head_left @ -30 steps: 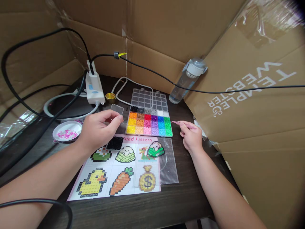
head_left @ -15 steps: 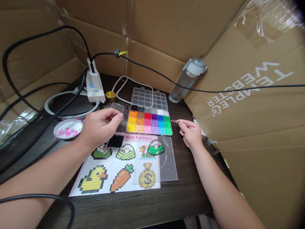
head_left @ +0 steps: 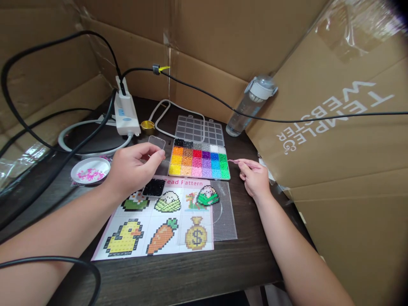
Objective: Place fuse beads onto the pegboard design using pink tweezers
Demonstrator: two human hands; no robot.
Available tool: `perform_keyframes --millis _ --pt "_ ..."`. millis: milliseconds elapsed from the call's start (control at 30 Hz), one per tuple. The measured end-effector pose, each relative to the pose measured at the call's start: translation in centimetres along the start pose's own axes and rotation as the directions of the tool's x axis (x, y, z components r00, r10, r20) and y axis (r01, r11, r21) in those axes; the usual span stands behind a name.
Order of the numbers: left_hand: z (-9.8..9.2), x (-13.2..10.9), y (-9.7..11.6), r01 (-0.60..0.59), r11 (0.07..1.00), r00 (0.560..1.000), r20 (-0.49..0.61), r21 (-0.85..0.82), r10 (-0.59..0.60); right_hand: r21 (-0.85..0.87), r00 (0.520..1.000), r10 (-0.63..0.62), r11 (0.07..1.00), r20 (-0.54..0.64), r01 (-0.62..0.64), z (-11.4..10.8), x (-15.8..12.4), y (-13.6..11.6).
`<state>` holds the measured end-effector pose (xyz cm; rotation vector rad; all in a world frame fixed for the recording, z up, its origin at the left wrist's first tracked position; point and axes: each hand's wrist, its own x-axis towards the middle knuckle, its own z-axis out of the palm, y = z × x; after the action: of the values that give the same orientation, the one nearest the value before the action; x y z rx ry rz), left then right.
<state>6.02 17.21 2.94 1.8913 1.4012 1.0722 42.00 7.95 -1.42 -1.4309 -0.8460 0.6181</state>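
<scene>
My left hand (head_left: 137, 165) is closed in a pinch above a small clear box of black beads (head_left: 154, 188); whatever its fingertips hold is too small to name. My right hand (head_left: 255, 176) is shut on pink tweezers (head_left: 240, 162), whose tips point left at the right edge of the bead organizer (head_left: 197, 159), filled with beads sorted by colour. Below it lies the printed bead pattern sheet (head_left: 127, 250). A green, white and black bead piece (head_left: 208, 196) rests on the clear pegboard (head_left: 226, 221), which overlaps the sheet's right side.
A white dish of pink beads (head_left: 91, 171) sits at left, near a power strip (head_left: 126, 112) with black cables. Behind stand a gold cup (head_left: 148, 126) and a water bottle (head_left: 250, 106). Cardboard walls (head_left: 344, 161) enclose the table; one black cable (head_left: 287, 121) crosses above it.
The view has shifted very slightly. Both hands keep practically the same positions, and the tweezers stay in my right hand.
</scene>
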Motion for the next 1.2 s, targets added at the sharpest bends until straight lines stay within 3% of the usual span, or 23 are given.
perform_keyframes --millis 933,1100,1200 --pt "-0.1 -0.1 0.2 -0.001 1.000 1.000 -0.002 -0.003 0.001 0.013 0.999 -0.036 0.999 0.003 0.036 -0.1 0.0 -0.3" --pt "0.0 -0.2 0.6 0.009 1.000 1.000 -0.015 -0.006 -0.009 0.010 0.999 -0.035 0.999 0.042 0.035 -0.7 -0.3 -1.3" --pt "0.1 -0.3 0.6 0.009 1.000 1.000 -0.022 0.004 -0.009 0.026 0.990 -0.043 0.999 0.133 0.040 -1.3 -1.1 -2.1"
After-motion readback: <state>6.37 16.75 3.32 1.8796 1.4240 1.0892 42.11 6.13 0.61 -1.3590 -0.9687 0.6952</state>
